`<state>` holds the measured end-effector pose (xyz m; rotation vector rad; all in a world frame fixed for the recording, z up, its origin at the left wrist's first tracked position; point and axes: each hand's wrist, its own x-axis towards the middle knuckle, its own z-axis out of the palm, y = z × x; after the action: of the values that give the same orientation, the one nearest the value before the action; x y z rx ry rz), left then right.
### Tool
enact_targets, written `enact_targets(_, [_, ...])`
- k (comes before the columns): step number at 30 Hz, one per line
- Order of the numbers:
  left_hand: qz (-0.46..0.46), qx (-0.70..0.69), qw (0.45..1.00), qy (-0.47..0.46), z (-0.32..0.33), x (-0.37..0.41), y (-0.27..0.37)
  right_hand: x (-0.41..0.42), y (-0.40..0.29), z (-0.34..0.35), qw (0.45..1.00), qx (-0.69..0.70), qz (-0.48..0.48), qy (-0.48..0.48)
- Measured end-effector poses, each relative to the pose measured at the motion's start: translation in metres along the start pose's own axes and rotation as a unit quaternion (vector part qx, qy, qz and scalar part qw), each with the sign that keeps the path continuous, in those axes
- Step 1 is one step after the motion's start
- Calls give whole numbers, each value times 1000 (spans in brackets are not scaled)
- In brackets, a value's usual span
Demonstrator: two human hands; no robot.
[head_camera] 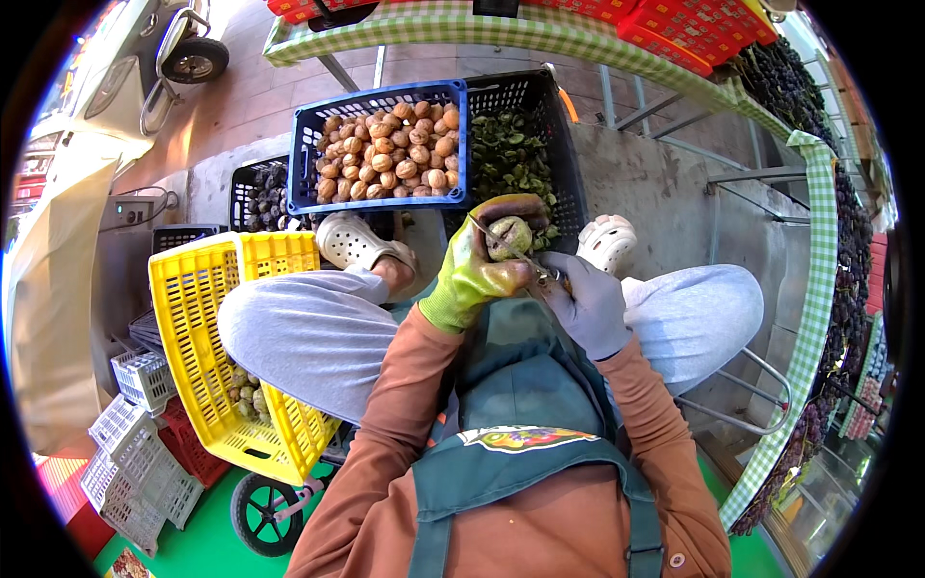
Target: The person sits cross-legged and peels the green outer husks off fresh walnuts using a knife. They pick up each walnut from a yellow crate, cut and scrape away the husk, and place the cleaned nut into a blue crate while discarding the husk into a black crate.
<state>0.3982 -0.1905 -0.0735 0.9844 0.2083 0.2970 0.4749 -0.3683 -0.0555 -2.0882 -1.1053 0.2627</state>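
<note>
My left hand (pixel 470 267), in a stained yellow-green glove, grips a green-husked walnut (pixel 510 239). In a grey glove, my right hand (pixel 589 300) holds a small knife (pixel 498 235), whose blade lies across the husk. Part of its handle is hidden by the fingers. Beyond my hands, a blue plastic crate (pixel 376 209) contains many shelled-looking brown walnuts (pixel 383 162), their husks off. Beside it on the right stands a black crate (pixel 571 166) with green husk pieces (pixel 509 155), partly under my left hand.
A yellow crate (pixel 194 347) with green-husked walnuts (pixel 249 397) leans at my left leg. Dark produce fills a black crate (pixel 271 195). A checked-cloth stand (pixel 816 289) curves along the right, with grapes (pixel 849 289) beside it. A small wheel (pixel 266 514) is at lower left.
</note>
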Motion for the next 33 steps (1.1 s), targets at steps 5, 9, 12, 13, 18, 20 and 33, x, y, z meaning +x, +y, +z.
enact_targets(5, [8, 74, 997, 16, 2, 1, 1, -4, -4, 0, 993, -73, 53, -70])
enact_targets(9, [-16, 103, 994, 41, 10, 2, -6, -6, 5, 7, 988, -108, 76, -79])
enact_targets(12, [-42, 89, 993, 63, 9, 7, -12, 4, 19, 26, 997, -45, 59, -38])
enact_targets(13, [-37, 71, 995, 66, 8, 10, -14, 6, 23, 32, 998, -15, 56, -17])
enact_targets(18, [-19, 91, 984, 154, 11, 19, -23, 13, 24, 59, 989, 13, 145, -1])
enact_targets(20, [0, 114, 977, 182, 15, 21, -27, 14, 20, 63, 981, 32, 193, -4])
enact_targets(33, [-55, -72, 978, 186, 9, 29, -33, 25, 24, 55, 970, 103, 206, 82])
